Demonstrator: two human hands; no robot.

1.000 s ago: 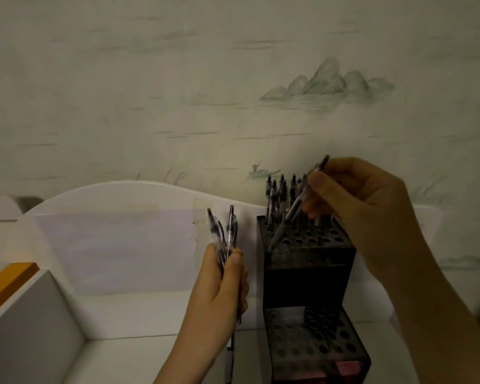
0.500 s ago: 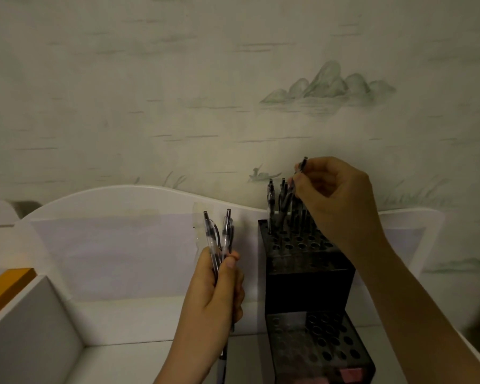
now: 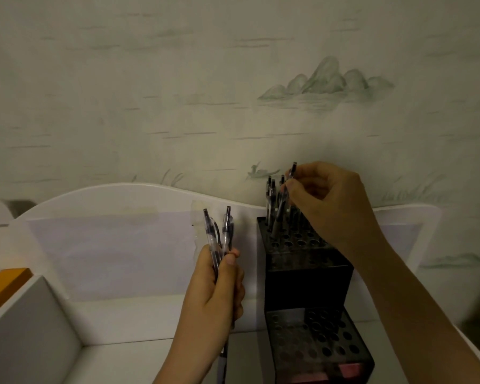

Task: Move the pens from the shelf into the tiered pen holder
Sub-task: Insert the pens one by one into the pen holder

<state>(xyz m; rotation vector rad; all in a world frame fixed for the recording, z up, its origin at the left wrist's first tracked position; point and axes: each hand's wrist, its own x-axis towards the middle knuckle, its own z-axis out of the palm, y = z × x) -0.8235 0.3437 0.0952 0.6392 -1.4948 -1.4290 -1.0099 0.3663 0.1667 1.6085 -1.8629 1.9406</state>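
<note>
My right hand pinches one pen near its top between thumb and fingertips, the pen leaning to the left with its lower end down at a hole in the upper tier of the black tiered pen holder. Whether the tip is already inside a hole I cannot tell, since the light is dim there. A few other pens stand upright in the back row of that same tier, just beside the one I hold, their clicker ends showing against the wallpaper, which is painted with pale green hills.

My left hand is wrapped round a small bunch of clear pens; two of them stick up above my thumb, spread a little apart, and a lower end pokes out below my palm. This hand is left of the holder and near it, not touching it.

The holder's lower tier steps out toward me, its holes unfilled as far as I can see. The holder stands on a white shelf with a curved back panel. At the far left an orange edge shows beyond a white divider.
</note>
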